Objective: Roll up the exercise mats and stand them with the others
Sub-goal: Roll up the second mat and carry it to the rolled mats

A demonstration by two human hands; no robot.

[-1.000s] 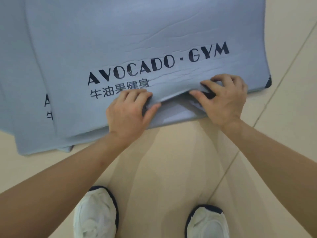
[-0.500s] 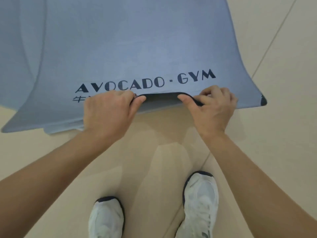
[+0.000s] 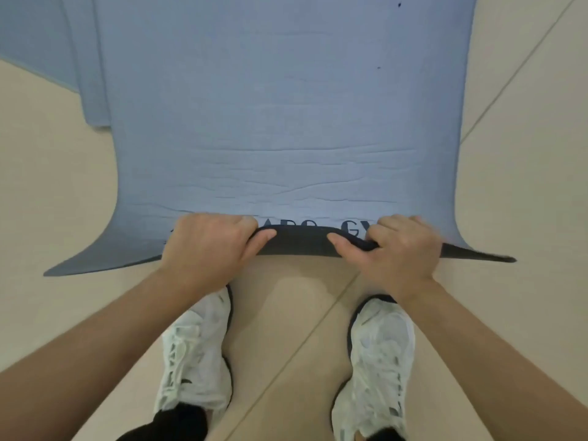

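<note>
A blue-grey exercise mat (image 3: 286, 116) with dark printed lettering lies on the floor and stretches away from me. Its near edge is lifted off the floor and shows a dark underside. My left hand (image 3: 210, 243) grips that edge left of centre, fingers on top and thumb underneath. My right hand (image 3: 404, 246) grips the same edge right of centre in the same way. The hands cover most of the lettering. Both near corners of the mat droop toward the floor.
More blue mats (image 3: 73, 62) lie under the top one and stick out at the upper left. The floor is beige tile (image 3: 525, 173) with thin seams. My two white shoes (image 3: 197, 348) stand just behind the lifted edge.
Both hands have raised the mat's near edge and drawn it toward me, so the mat slid off the ones below. The dark underside now shows, and my feet stand closer to the edge.
</note>
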